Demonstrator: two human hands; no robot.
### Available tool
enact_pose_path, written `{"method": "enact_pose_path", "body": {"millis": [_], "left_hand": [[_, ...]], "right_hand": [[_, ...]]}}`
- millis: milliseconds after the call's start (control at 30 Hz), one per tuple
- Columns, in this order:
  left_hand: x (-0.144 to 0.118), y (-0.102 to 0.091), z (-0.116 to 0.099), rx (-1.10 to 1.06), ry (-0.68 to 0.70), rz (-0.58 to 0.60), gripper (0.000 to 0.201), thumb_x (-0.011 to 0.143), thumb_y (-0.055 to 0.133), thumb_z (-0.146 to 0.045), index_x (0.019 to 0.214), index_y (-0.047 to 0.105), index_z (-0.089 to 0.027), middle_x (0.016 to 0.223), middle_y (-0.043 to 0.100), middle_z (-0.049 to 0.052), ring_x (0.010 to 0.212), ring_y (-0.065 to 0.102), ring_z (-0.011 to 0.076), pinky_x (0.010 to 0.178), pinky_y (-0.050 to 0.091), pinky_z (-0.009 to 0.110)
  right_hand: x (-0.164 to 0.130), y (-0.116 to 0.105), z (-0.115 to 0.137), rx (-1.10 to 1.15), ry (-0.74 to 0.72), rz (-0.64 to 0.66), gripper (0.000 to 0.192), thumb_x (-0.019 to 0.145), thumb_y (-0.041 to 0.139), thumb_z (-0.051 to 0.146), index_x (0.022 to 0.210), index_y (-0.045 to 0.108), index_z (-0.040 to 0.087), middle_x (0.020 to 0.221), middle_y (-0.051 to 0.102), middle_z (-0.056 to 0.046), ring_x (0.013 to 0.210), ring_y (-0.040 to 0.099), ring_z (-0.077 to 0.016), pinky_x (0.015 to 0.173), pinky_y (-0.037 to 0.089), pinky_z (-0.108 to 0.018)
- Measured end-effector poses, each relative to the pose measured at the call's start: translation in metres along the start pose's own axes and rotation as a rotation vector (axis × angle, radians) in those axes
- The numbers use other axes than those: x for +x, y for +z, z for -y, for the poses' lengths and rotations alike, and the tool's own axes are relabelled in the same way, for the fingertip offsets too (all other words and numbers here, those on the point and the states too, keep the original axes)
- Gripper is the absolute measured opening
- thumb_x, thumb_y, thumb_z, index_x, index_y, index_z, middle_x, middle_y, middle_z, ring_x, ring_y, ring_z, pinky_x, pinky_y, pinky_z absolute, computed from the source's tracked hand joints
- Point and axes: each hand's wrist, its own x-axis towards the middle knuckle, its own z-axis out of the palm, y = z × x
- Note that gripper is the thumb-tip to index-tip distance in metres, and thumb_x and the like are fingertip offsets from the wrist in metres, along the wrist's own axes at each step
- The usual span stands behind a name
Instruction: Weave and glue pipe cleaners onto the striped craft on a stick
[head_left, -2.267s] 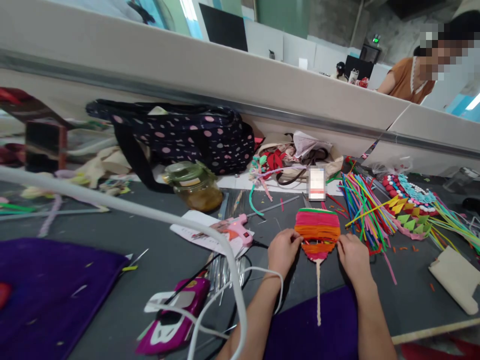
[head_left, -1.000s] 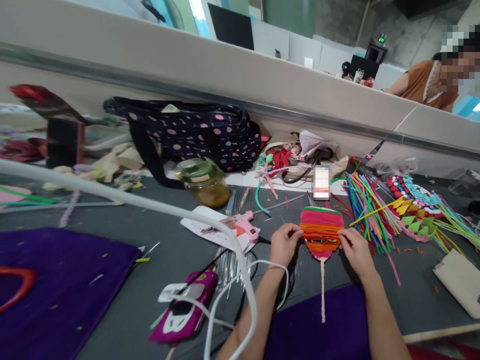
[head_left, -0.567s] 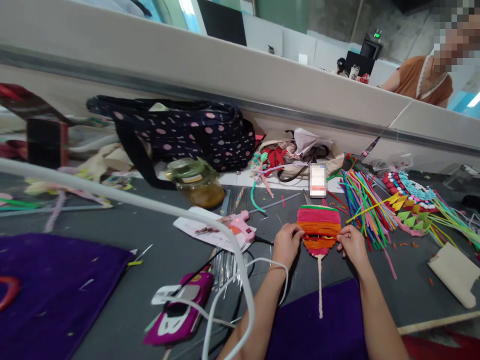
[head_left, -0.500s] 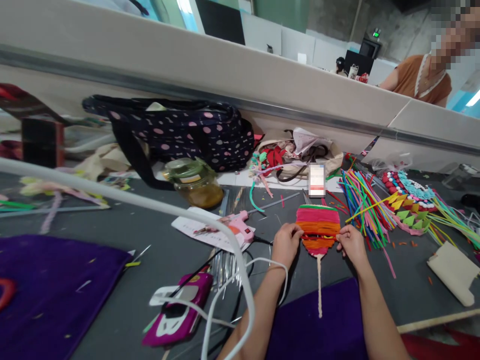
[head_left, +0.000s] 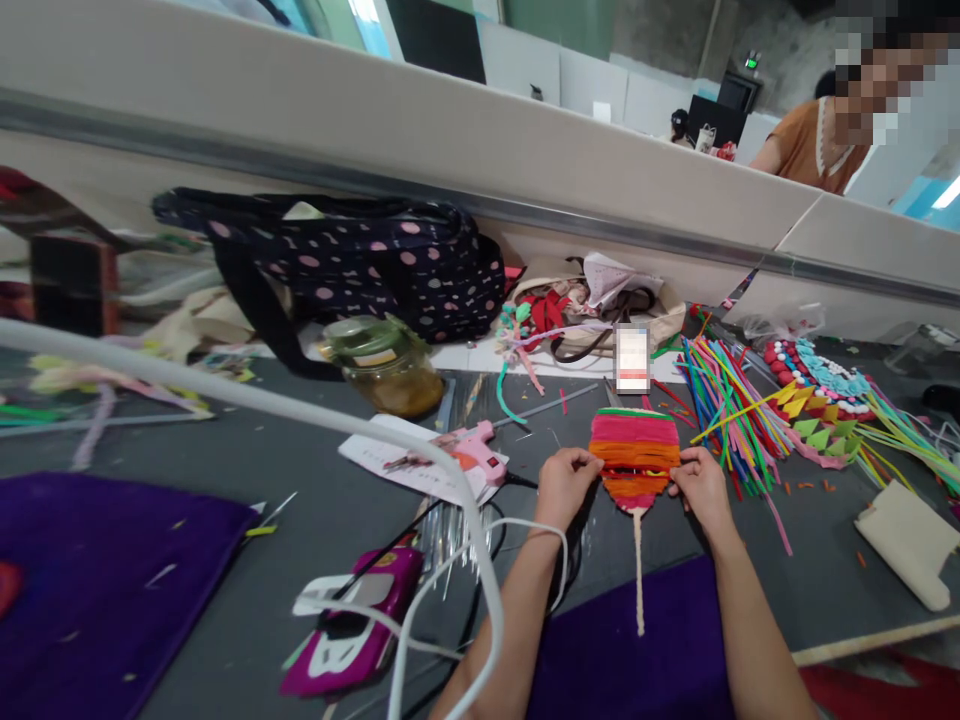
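Head view: left hand (head_left: pixel 564 484) and right hand (head_left: pixel 699 484) pinch the side edges of the striped fan (head_left: pixel 634 462) (flat on the grey table (head_left: pixel 225 470)), apparently pressing strips; next, probably steady, even pressure.

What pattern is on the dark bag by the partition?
Pink polka dots on the dark navy bag, clearest in the head view.

Blurred label (head_left: pixel 632 358) beyond striped craft (head_left: pixel 634 462)
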Motion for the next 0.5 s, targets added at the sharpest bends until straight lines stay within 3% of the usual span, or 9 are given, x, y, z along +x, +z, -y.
{"method": "enact_pose_path", "body": {"millis": [167, 500], "left_hand": [[0.000, 0.000, 0.003, -0.126, -0.070, 0.055, 0.020, 0.066, 0.063, -0.035, 0.063, 0.066, -0.016, 0.050, 0.061, 0.000, 0.044, 0.053, 0.0134, 0.045, 0.040, 0.024], [-0.004, 0.000, 0.000, -0.238, -0.081, 0.030, 0.019, 0.064, 0.066, -0.034, 0.064, 0.065, -0.016, 0.052, 0.062, 0.000, 0.046, 0.054, 0.0127, 0.049, 0.044, 0.024]], "right_hand": [[-0.002, 0.000, 0.003, -0.009, 0.002, -0.006, 0.034, 0.069, 0.062, 0.040, 0.094, 0.048, 0.022, 0.056, 0.061, 0.005, 0.049, 0.066, -0.0183, 0.029, 0.039, -0.017], [-0.009, 0.002, 0.015, 0.050, -0.018, 0.010, 0.035, 0.070, 0.066, 0.044, 0.089, 0.048, 0.022, 0.061, 0.057, 0.005, 0.052, 0.065, -0.0171, 0.031, 0.038, -0.017]]}}
